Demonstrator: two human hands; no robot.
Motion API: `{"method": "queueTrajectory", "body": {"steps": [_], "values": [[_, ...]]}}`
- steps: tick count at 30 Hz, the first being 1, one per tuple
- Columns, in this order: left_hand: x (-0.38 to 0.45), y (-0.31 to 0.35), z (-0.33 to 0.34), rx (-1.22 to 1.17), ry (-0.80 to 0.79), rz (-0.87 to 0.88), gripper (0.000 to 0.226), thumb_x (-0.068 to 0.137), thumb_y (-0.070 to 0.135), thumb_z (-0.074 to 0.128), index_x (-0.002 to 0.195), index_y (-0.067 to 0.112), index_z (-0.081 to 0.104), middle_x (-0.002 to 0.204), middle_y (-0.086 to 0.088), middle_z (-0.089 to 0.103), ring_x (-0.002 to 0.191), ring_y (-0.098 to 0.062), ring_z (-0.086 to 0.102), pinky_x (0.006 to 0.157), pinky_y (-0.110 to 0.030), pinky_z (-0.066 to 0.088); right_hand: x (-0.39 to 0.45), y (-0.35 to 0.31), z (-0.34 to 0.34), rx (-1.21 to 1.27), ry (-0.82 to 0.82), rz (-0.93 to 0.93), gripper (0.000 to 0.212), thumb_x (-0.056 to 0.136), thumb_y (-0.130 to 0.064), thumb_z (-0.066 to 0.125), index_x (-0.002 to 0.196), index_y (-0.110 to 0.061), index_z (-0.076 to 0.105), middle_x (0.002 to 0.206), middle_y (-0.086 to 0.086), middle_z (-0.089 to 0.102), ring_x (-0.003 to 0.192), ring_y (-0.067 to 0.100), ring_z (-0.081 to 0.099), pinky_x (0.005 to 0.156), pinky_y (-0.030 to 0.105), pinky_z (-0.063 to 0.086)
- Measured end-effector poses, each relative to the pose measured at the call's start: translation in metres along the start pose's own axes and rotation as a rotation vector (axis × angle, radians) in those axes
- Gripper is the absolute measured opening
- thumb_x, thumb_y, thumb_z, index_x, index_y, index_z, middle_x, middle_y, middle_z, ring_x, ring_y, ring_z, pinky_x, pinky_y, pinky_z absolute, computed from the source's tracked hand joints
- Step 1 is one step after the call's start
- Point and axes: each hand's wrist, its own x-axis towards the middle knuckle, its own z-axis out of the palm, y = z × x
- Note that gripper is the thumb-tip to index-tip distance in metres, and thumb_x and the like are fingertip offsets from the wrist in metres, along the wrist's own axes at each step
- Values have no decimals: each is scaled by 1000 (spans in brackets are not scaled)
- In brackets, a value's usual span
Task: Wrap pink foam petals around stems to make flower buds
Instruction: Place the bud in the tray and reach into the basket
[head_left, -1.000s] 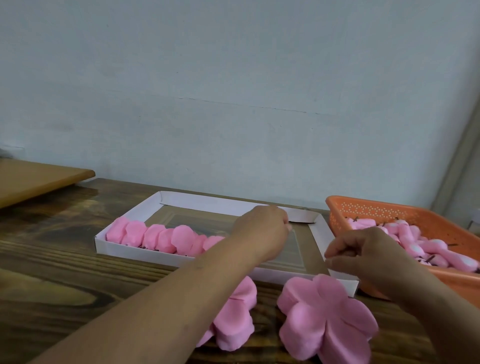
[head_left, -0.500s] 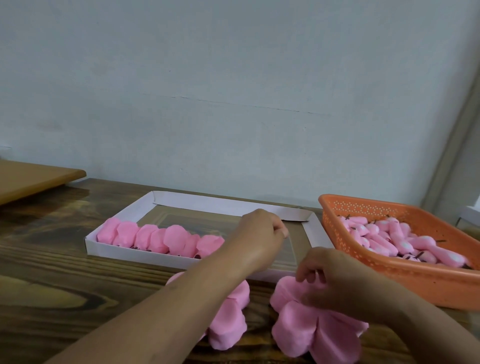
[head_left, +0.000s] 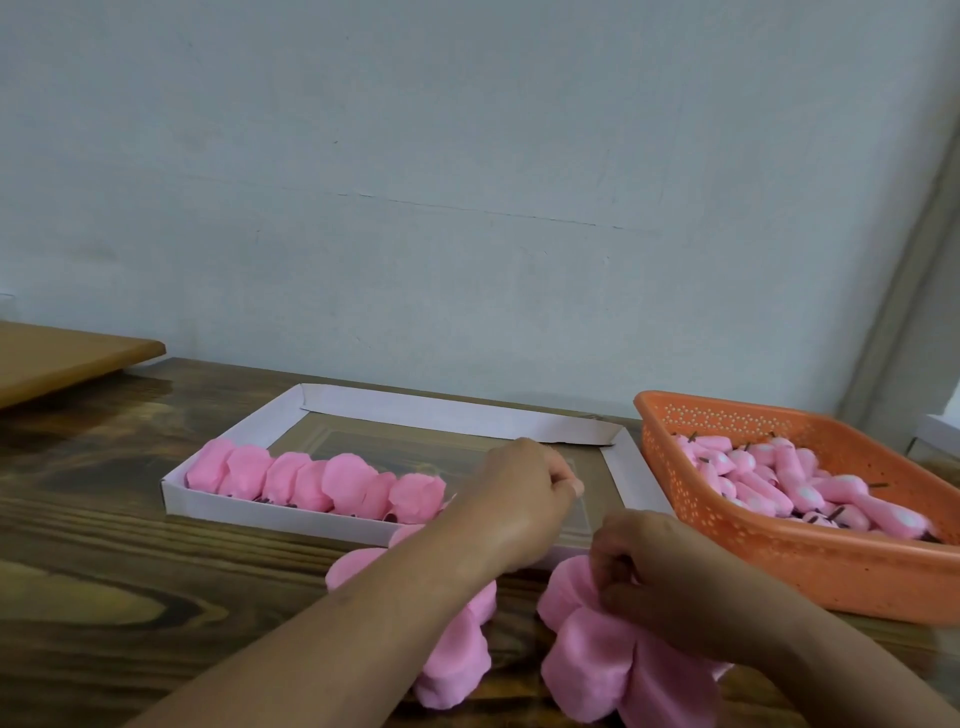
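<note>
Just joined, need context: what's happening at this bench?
A person is making foam flower buds. The right hand pinches the top of a pink petal stack on the wooden table. The left hand, fingers curled, reaches over the white cardboard tray holding a row of wrapped buds. The orange basket holds small stemmed pieces.

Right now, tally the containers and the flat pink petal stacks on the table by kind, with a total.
White cardboard tray: 1
Orange plastic basket: 1
Flat pink foam petal stacks: 2, one under the left forearm, one pinched by the right hand
Total: 4
</note>
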Motion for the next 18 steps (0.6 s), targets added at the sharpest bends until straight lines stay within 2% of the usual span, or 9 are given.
{"method": "queueTrajectory", "body": {"steps": [2, 4, 8, 11, 13, 16, 18], "values": [[-1, 1, 1, 17, -10, 13, 28, 97, 23, 50, 98, 2, 67, 88, -5, 69, 91, -23, 64, 79, -30, 50, 0, 0, 0, 9, -1, -5, 14, 75, -12, 58, 64, -20, 55, 75, -1, 57, 69, 12, 50, 64, 27, 43], [-1, 1, 3, 28, -12, 17, 27, 97, 24, 50, 98, 4, 68, 94, -10, 70, 91, -23, 64, 81, -31, 51, 0, -1, -1, 11, -9, -10, 14, 75, -11, 58, 65, -20, 55, 75, -2, 57, 69, 12, 50, 64, 26, 41], [-1, -1, 6, 34, -28, 23, 26, 97, 25, 51, 96, 7, 69, 84, -2, 67, 86, -20, 63, 77, -28, 48, 0, -3, -2, 3, -21, -5, 9, 78, -12, 58, 70, -17, 59, 79, -2, 58, 71, 11, 50, 65, 24, 41], [-1, -1, 9, 54, -35, 40, 28, 96, 26, 51, 91, 5, 69, 88, -5, 68, 84, -21, 61, 74, -28, 46, -1, -4, -3, 1, -32, 0, 11, 79, -11, 58, 71, -19, 58, 81, -1, 60, 71, 9, 49, 65, 22, 39], [-1, -1, 10, 69, -40, 45, 30, 96, 26, 51, 86, 3, 68, 87, -8, 67, 74, -20, 56, 70, -28, 44, -1, -4, -4, 0, -30, -5, 13, 79, -10, 57, 71, -19, 57, 82, 0, 60, 71, 9, 49, 65, 21, 38], [-1, 1, 10, 94, -55, 59, 32, 96, 26, 50, 71, 8, 61, 79, -10, 65, 64, -16, 48, 60, -26, 38, -1, -4, -3, -3, -26, -3, 21, 79, -10, 56, 64, -25, 52, 79, -4, 58, 66, 6, 46, 63, 19, 37], [-1, 2, 9, 104, -64, 67, 35, 96, 26, 50, 64, 15, 56, 71, -5, 61, 58, -11, 46, 54, -22, 35, -1, -4, -3, -8, -18, -2, 31, 79, -11, 56, 58, -30, 44, 77, -4, 57, 63, 5, 45, 62, 18, 37]]}}
